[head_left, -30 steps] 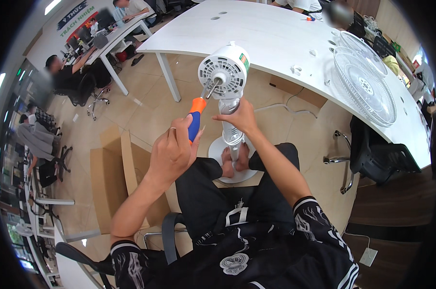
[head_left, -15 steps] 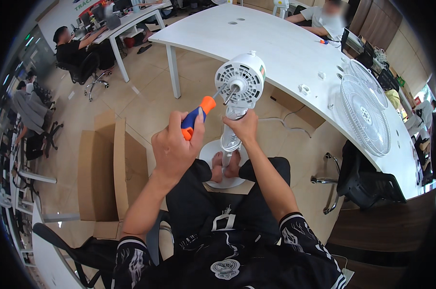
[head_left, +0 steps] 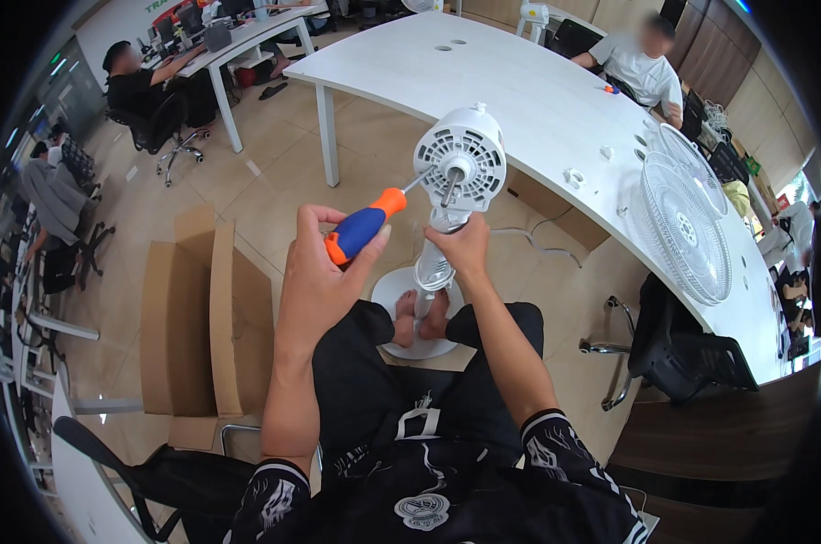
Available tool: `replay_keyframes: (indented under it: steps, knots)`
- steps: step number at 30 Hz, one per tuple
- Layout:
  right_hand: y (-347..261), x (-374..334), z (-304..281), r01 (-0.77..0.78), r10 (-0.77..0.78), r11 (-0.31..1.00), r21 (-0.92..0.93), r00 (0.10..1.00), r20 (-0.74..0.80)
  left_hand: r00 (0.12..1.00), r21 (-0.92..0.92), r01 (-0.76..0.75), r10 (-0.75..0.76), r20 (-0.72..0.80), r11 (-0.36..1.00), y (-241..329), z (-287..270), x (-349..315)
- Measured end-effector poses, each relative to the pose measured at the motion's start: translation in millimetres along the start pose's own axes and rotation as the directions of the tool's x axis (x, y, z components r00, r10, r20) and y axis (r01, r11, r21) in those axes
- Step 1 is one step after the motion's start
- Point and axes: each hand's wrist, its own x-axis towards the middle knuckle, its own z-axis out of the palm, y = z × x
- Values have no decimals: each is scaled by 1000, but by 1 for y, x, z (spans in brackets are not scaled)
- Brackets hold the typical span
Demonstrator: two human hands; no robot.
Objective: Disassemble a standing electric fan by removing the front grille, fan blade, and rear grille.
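A screwdriver with a blue and orange handle [head_left: 363, 231] is pinched between the thumb and fingers of my left hand [head_left: 312, 276]. Its thin shaft reaches up to the left part of the slotted face on a white fan motor housing [head_left: 483, 136]; whether the tip sits in a screw is too small to tell. A metal shaft [head_left: 450, 189] sticks out from the middle of that face. Just below the housing, my right hand [head_left: 465, 247] grips the neck of the white fan stand [head_left: 433, 270]. The stand rises from a round white base [head_left: 388, 295], on which both my bare feet rest.
On the right of the white table [head_left: 519, 86] lie fan grilles [head_left: 687, 227] and a white ring-shaped part [head_left: 574, 178]. An open cardboard box [head_left: 179, 326] stands on the floor at my left. A black chair [head_left: 683, 349] is at the right. Across the table sits a person [head_left: 633, 68].
The hold of my left hand on the screwdriver has loosened, its fingers spreading back and more of the handle showing. The motor housing appears slightly lower and further right. My right hand keeps its grip.
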Motion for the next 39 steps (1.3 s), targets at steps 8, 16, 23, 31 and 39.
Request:
replay_keyframes:
  steps: [8, 16, 23, 31, 39]
  knots:
    - [-12, -15, -4, 53, -68, 991, -119, 990, -122, 950, 343, 308, -307, -58, 888, -8, 1, 0]
    - [-110, -84, -12, -491, 226, 599, 632, 862, 454, 737, -18, 642, -611, 288, 766, -17, 6, -16]
    - [-125, -67, 2, -599, 76, 353, 719, 784, 616, 815, -270, 564, -475, 332, 780, -22, 4, -30]
    - [-126, -63, 13, -545, 166, 329, 771, 837, 521, 995, -267, 14, -40, -92, 964, -6, 4, -57]
    - [-138, -65, -1, -603, 20, 138, 786, 795, 606, 968, -56, 250, -251, -14, 967, -8, -1, -42]
